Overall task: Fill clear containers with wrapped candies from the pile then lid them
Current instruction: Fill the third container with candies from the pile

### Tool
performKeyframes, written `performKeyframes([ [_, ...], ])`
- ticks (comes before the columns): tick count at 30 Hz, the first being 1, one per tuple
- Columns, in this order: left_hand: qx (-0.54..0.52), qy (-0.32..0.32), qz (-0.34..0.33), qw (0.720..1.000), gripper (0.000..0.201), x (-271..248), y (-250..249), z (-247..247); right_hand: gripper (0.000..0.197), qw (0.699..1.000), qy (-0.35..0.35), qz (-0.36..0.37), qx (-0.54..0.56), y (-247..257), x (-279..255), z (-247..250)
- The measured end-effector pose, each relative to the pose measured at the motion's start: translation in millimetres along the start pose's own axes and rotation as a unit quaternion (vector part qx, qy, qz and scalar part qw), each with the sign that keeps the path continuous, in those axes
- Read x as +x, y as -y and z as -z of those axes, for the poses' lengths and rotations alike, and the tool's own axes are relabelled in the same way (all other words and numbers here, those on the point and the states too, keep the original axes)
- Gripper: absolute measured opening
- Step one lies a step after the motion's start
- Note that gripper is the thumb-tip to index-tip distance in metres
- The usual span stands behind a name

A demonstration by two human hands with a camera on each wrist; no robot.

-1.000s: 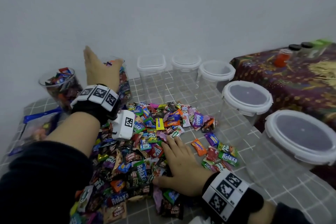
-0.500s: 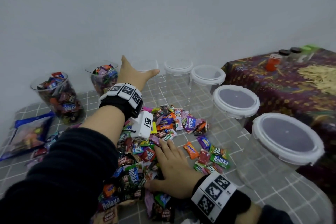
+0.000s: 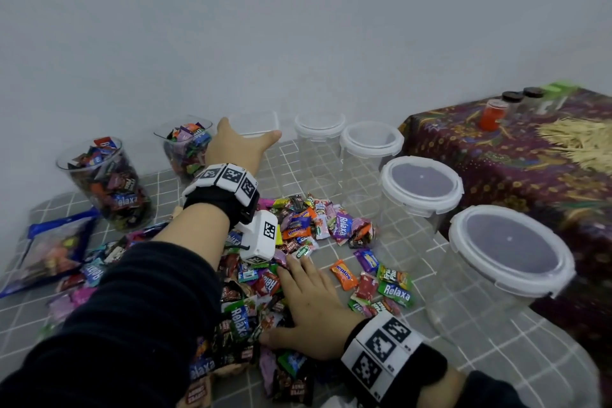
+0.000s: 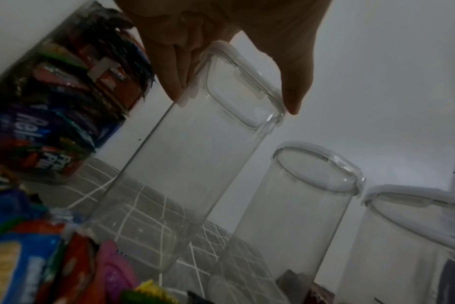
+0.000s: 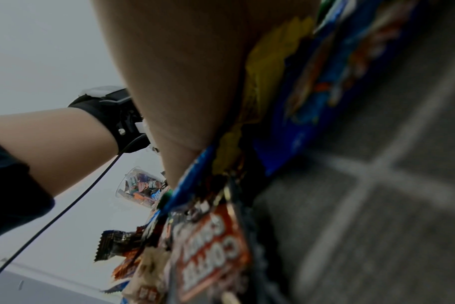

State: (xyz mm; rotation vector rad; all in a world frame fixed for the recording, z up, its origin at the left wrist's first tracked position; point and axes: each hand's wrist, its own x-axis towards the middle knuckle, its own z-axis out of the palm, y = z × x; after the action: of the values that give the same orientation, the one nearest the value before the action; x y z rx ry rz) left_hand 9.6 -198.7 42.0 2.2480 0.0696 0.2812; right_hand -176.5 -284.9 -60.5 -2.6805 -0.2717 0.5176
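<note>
A heap of wrapped candies [image 3: 298, 228] lies on the grey grid mat [image 3: 470, 358]. My left hand [image 3: 245, 142] reaches to the back row. There its straight fingers [image 4: 174, 82] and spread thumb span the lid of an empty, tall square clear container [image 4: 190, 156], whose lid [image 3: 255, 124] sits on top. Whether they press the lid I cannot tell. My right hand [image 3: 308, 295] lies flat on the candies with fingers spread and holds nothing; the right wrist view shows its palm [image 5: 182, 72] on the wrappers.
Two unlidded containers full of candy [image 3: 106, 182] [image 3: 185, 149] stand at back left. Several empty lidded round containers [image 3: 319, 129] [image 3: 420, 189] [image 3: 506, 252] curve to the right. A blue bag [image 3: 49, 248] lies at left. A cloth-covered side table [image 3: 530, 175] with small jars [image 3: 493, 114] borders the right.
My left hand has moved right from the second filled container to the lid of the empty square one. The right hand has stayed on the pile.
</note>
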Motion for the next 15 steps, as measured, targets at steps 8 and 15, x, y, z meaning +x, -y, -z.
performKeyframes([
  [8, -0.034, -0.04, -0.042, 0.998, 0.097, -11.7, -13.9, 43.2, 0.098, 1.0, -0.004, -0.002, -0.018, 0.7, 0.4, -0.6],
  [15, -0.085, -0.059, -0.099, 0.99, 0.09, -43.7, -15.3, 100.0, 0.099, 0.999, 0.0, -0.008, -0.036, 2.2, 1.5, -0.2],
])
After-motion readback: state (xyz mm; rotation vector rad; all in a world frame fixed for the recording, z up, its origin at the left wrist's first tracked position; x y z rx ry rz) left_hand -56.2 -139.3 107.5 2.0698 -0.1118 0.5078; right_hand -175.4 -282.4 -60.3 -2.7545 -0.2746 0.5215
